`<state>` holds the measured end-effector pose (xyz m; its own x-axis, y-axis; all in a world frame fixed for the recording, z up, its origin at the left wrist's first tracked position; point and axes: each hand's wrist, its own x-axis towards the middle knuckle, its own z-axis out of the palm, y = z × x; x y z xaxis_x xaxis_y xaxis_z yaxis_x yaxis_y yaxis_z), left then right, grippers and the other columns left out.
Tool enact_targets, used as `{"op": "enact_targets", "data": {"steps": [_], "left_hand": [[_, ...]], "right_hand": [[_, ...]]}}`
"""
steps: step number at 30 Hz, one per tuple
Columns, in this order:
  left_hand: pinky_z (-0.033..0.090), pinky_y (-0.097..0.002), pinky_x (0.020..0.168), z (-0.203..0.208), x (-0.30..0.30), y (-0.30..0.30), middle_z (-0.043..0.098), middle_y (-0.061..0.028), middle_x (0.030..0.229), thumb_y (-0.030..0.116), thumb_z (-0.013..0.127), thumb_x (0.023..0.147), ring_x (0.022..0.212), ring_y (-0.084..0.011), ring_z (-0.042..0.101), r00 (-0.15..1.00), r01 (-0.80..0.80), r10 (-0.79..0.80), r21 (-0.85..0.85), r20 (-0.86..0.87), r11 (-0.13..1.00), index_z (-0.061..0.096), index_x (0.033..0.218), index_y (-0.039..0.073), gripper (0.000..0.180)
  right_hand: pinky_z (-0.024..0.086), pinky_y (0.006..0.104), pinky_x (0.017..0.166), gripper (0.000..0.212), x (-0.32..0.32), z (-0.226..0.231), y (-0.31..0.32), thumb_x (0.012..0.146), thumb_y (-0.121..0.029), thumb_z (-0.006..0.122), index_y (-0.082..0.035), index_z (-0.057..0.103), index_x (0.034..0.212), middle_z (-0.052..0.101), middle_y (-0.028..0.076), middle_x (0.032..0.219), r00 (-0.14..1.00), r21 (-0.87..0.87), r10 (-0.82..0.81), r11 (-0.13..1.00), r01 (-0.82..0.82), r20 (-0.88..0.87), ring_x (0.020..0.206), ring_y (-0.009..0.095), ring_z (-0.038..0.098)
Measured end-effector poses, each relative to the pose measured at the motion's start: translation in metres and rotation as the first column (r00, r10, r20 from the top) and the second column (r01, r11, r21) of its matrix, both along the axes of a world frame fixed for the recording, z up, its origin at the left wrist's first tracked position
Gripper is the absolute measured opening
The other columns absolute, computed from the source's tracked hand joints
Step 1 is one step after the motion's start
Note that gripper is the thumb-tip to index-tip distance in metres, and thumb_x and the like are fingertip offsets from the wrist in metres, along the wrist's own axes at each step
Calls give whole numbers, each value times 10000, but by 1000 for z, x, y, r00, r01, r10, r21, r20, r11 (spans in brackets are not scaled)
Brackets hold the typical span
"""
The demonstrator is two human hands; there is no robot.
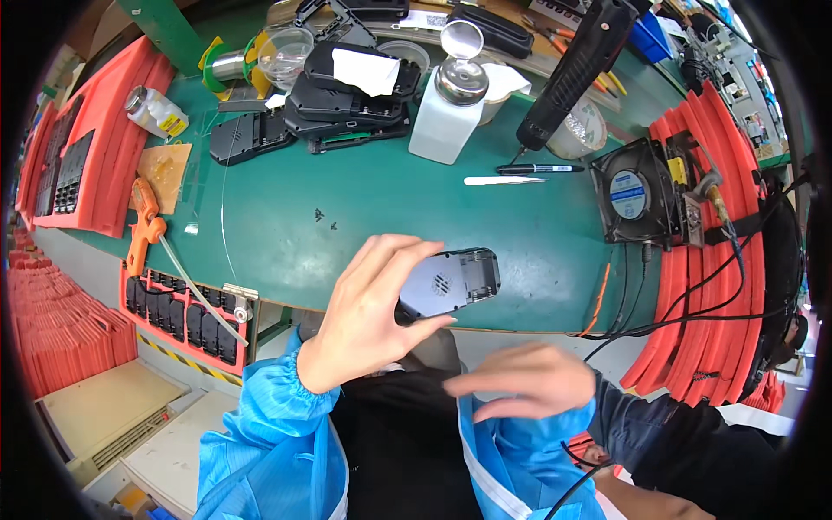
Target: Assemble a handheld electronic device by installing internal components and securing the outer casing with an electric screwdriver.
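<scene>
My left hand (368, 303) grips a dark plastic device housing (451, 282) above the front edge of the green bench. Its grey face has a round speaker grille, and an open compartment shows at the right end. My fingers wrap over its left end and hide that part. Just below and to the right is my right hand (529, 381), apart from the housing and a little blurred. Its index finger and thumb stretch leftward with a gap between them, and nothing shows in it. A few tiny black bits (321, 215) lie on the bench beyond my left hand.
Similar black housings (347, 100) are piled at the back, beside a white pump bottle (446, 113). An electric screwdriver (563, 87) hangs above a marker (542, 169) and white tweezers (503, 181). A fan (631, 192) stands right, a glue gun (146, 225) left. Someone's dark sleeve (667, 433) reaches in lower right.
</scene>
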<state>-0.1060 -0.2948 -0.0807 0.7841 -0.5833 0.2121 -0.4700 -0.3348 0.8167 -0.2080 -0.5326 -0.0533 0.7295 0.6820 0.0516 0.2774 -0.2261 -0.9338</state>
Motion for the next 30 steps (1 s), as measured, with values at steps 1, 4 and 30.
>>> {"op": "enact_targets", "data": {"steps": [1,4,30], "left_hand": [[505,-439,986,0,-2,2,629,-155,1232,92,928,638,1169,-385,614,1000,-3,3,-12,10,1000,641,1276,22,704],[509,-450,987,4,-1,0,608,-156,1235,77,913,635,1192,-379,578,982,47,-51,27,180,999,622,1289,0,720],[491,-496,1054,-4,0,-2,620,-159,1274,80,900,621,1232,-396,568,983,15,-36,122,178,992,642,1307,1,737]], "right_hand": [[572,363,786,330,7,-4,-1,1007,-169,684,26,645,1270,734,157,1031,968,290,-227,938,189,103,908,275,728],[555,350,918,456,64,26,13,986,-125,706,75,567,1372,707,177,1108,198,495,-979,199,846,56,1052,254,690],[392,314,503,913,64,47,10,926,-851,415,-53,482,1363,495,28,724,595,749,-797,332,573,-102,509,155,430]]}}
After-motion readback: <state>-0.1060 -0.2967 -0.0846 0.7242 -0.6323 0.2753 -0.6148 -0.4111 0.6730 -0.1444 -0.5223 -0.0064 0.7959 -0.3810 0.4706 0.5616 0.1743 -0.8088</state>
